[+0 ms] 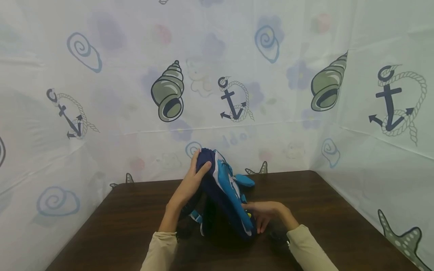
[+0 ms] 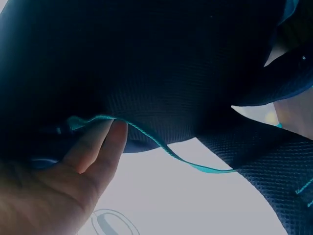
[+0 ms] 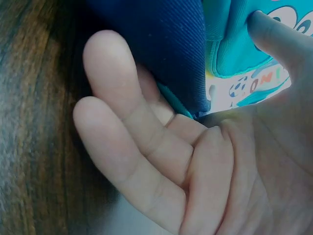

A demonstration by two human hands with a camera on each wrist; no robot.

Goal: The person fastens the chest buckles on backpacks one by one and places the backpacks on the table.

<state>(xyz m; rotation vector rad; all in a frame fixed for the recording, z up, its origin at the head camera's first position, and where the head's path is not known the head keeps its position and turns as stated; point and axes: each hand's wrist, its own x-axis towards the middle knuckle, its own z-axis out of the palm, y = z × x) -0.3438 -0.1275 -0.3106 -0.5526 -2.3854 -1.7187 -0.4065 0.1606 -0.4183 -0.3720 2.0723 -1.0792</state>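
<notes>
A small child's backpack point(image 1: 228, 188), navy at the side and bright blue on its cartoon front, stands tilted on the table. At its upper back edge my left hand point(image 1: 191, 180) grips it, thumb on the navy side. The left wrist view shows that hand point(image 2: 73, 181) beside a teal trim point(image 2: 166, 149) and a dark mesh strap point(image 2: 259, 161). Low on the front, my right hand point(image 1: 266, 212) holds the bag. In the right wrist view its thumb lies on the teal front pocket point(image 3: 239, 44), and curled fingers point(image 3: 117, 142) reach around the navy bottom corner point(image 3: 166, 49).
The dark brown wooden table point(image 1: 129, 218) extends to both sides of the bag. A strap buckle point(image 1: 196, 216) hangs under the bag's back. Behind stands a pale curtain point(image 1: 210, 49) printed with shells and anchors. A blue flap point(image 1: 245, 180) sticks out from the bag's front.
</notes>
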